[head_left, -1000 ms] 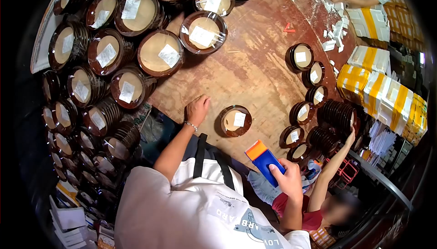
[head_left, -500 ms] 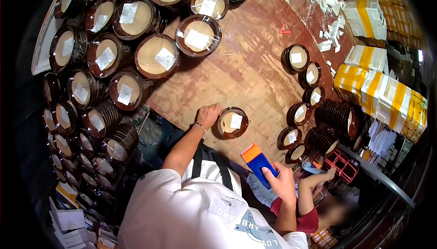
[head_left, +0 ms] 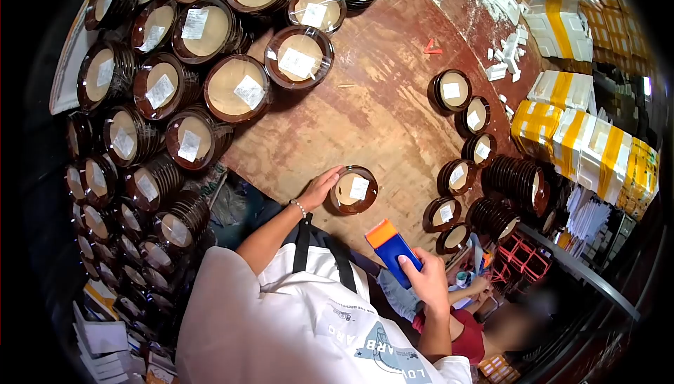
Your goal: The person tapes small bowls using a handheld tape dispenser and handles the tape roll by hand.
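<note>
A brown-rimmed plate (head_left: pixel 345 200) with a beige centre and a white label lies near the table's front edge; I cannot tell whether others are under it. My left hand (head_left: pixel 324 186) rests at its left side, fingers stretched out along the rim. A dark spot on the plate's centre shows near the label. To the right, above my lap, my right hand (head_left: pixel 427 276) is closed around a flat blue tool with an orange end (head_left: pixel 395 256). The orange end points toward the table; its exact kind is unclear.
Large film-wrapped plate stacks (head_left: pixel 237 88) crowd the left. Smaller labelled stacks (head_left: pixel 458 175) line the table's right side. White foam boxes with yellow tape (head_left: pixel 559 27) stand beyond. Broken foam (head_left: pixel 507 54) and a red V-shaped piece (head_left: pixel 432 48) lie on the table. Another person (head_left: pixel 469 333) sits at lower right.
My left hand has uncurled, and its fingers now lie along the plate's side. My right hand keeps the blue tool at nearly the same spot. The seated person's arm has lowered.
</note>
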Tool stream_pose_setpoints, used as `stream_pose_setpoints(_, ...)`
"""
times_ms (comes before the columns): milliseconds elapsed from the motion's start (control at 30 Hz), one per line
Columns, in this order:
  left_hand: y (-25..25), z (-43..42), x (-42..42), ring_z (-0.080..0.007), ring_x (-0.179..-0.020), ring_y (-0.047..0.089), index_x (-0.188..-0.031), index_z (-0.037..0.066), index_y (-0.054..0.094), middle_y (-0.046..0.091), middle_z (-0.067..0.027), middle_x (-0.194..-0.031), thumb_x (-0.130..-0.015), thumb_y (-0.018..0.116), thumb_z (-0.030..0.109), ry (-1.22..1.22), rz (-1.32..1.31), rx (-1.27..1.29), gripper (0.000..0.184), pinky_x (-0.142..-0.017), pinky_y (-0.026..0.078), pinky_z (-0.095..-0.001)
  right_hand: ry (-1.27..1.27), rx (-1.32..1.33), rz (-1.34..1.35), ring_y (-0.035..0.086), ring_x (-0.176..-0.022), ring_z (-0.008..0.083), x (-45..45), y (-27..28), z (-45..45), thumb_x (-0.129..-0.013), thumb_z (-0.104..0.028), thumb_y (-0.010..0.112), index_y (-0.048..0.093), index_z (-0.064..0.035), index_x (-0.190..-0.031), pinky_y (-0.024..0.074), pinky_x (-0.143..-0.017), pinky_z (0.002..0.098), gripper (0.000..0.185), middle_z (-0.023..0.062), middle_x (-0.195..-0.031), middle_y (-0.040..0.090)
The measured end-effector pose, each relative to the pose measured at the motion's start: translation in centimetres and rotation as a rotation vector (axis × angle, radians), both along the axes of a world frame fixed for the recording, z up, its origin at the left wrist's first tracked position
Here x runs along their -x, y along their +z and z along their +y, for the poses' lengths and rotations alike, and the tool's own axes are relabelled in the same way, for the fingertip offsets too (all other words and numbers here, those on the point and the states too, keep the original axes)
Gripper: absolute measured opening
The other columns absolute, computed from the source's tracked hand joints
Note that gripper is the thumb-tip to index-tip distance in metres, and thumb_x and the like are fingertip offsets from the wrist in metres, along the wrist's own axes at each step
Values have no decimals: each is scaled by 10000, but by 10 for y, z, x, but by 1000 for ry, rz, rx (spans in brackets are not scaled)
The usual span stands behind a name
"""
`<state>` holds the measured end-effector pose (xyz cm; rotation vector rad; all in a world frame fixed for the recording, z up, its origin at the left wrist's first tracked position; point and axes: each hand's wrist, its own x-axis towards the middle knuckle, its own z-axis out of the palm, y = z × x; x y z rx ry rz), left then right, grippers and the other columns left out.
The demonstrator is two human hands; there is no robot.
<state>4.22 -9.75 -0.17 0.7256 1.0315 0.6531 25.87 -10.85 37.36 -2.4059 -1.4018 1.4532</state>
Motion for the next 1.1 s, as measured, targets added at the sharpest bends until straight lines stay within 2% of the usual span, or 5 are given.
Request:
stream_pose_setpoints(100,-4,0,-9,-224,-1376,518,-1429,-30,523,625,-130,-1403,-915,645,142,-4,-192,70,556,-1180,345,-324,23,14,-20,662,-573,269,-7,-4,-2,-918,-322,726,728,29,-988,509,-603,389,358,193,-680,668)
stream_pose_setpoints(233,-8,5,-20,-244,-1298,578,-1429,5,530,658,-143,-1323,-866,656,85,-25,-199,46,582,-1119,420,-342,4,4,4,642,-575,203,-14,-8,-2,-929,-314,718,724,36,-991,499,-595,361,356,165,-672,664)
stream_pose_setpoints(400,10,8,-40,-190,-850,707,-1437,90,549,738,-104,-1128,-936,659,41,-73,370,-62,515,-734,570,-333,-92,-28,77,583,-593,131,-24,-13,-9,-944,-306,709,717,34,-969,476,-586,335,341,115,-653,638)
stream_pose_setpoints(800,44,29,-61,-235,-939,734,-1283,21,674,766,-158,-1052,-839,698,-22,-86,643,-16,446,-833,568,-339,-349,69,316,561,-615,127,-107,-182,-161,-979,-391,677,716,45,-975,469,-587,341,438,98,-664,618)
stream_pose_setpoints(1100,-2,-5,-56,-163,-1039,641,-1355,-2,583,685,-76,-1161,-930,656,-66,219,272,-20,436,-897,529,-299,-281,-95,207,744,-927,334,-82,-173,-177,-953,-352,704,719,-33,-1224,554,-843,402,419,219,-1008,752)
